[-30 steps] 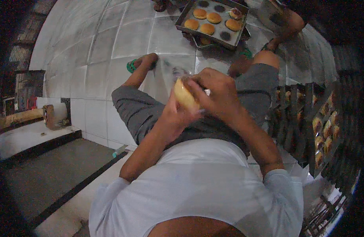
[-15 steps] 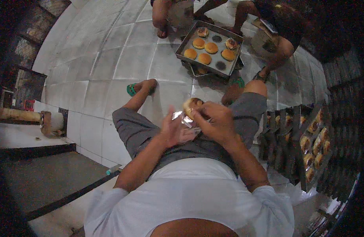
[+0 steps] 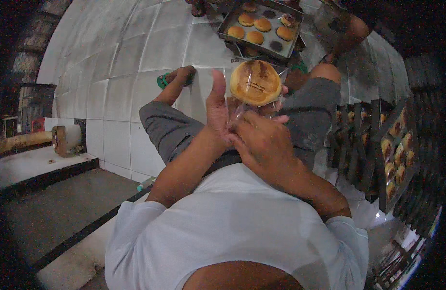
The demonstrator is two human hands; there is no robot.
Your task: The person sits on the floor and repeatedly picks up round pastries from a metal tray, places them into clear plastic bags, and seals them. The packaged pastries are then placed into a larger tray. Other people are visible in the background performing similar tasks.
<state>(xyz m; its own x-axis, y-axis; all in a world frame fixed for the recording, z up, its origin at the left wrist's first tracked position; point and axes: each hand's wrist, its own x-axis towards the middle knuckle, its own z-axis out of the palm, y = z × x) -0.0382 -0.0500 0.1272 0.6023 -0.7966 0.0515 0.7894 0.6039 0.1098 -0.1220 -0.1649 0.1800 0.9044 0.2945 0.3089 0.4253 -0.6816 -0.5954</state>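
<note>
A round golden bun [image 3: 256,83] with a brown-marked top sits inside a clear plastic bag [image 3: 238,107] with dark print, held out in front of my lap. Beneath it lies my left hand [image 3: 217,110], its thumb raised on the left side and its fingertips showing past the bun on the right. My right hand [image 3: 265,141] is closed on the near end of the bag, gathering the loose plastic against my left palm. Exactly how the right fingertips grip the film is hidden.
Ahead on the tiled floor, a metal tray [image 3: 254,44] of several buns rests on another tray. Other people's legs are around it. To my right stand tilted trays [image 3: 385,186] of bagged buns. A low dark-edged ledge [image 3: 63,215] lies at left.
The bun has turned from edge-on to top-up within the bag. My right hand has moved from the bun down to the bag's near end. The whole view has shifted slightly.
</note>
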